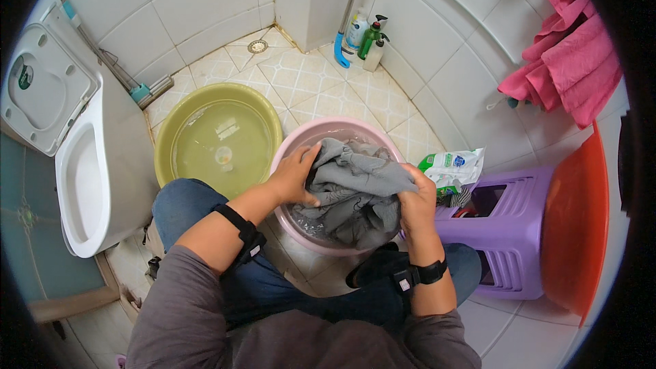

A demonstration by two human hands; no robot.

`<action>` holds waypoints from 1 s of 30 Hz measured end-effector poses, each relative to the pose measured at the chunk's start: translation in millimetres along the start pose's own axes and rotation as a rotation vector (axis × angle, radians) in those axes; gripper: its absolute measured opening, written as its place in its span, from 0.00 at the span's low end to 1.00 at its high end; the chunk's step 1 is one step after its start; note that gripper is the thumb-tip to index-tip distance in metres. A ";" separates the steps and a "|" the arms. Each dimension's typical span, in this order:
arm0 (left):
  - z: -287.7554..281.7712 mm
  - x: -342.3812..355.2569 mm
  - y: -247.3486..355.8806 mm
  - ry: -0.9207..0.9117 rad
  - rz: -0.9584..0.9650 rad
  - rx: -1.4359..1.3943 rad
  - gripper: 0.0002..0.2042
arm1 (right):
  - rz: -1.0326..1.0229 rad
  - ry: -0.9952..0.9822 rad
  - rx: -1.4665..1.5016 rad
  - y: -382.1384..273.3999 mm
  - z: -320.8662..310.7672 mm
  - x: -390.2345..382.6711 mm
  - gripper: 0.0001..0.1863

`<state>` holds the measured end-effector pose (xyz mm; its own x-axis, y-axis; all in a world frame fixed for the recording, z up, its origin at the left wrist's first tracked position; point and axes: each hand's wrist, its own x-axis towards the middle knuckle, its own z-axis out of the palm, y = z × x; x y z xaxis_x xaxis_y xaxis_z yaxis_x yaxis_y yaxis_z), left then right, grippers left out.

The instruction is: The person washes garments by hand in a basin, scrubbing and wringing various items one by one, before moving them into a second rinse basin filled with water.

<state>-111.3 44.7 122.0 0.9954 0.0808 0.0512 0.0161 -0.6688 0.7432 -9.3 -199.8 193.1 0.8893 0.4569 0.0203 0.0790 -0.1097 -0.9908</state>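
A wet grey cloth garment [362,181] lies bunched in a pink basin [280,222] of water, partly lifted over its rim level. My right hand [418,198] is closed on the garment's right edge, the thumb lying over the fabric. At the left edge of the cloth, my left hand [295,176] rests with thumb and fingers spread apart, touching the fabric. Some fingertips of both hands are hidden by the folds. Darker, soaked folds sit lower in the water.
Left of the pink basin stands an olive-green basin [164,140] of water. A purple stool [512,232] bearing a green-and-white packet [454,167] is at right, beside a red basin [577,225]. A toilet [113,164] stands left; pump bottles [370,37] stand by the far wall.
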 end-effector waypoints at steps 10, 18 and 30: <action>50.8 7.4 -18.8 0.082 -0.214 -0.395 0.29 | -0.259 -0.061 -0.068 -53.1 -10.4 3.3 0.19; 9.1 32.3 9.3 0.416 -0.284 -0.616 0.13 | -0.066 -0.075 -0.384 -20.6 -42.3 16.3 0.30; -19.6 31.2 112.0 0.452 0.066 -0.284 0.12 | 0.157 -0.576 -0.643 8.0 45.7 -33.6 0.26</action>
<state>-80.3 -13.1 219.9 0.8524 0.3978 0.3393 -0.1335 -0.4620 0.8768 -59.2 -175.7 178.4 0.5593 0.7504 -0.3524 0.3678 -0.6056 -0.7057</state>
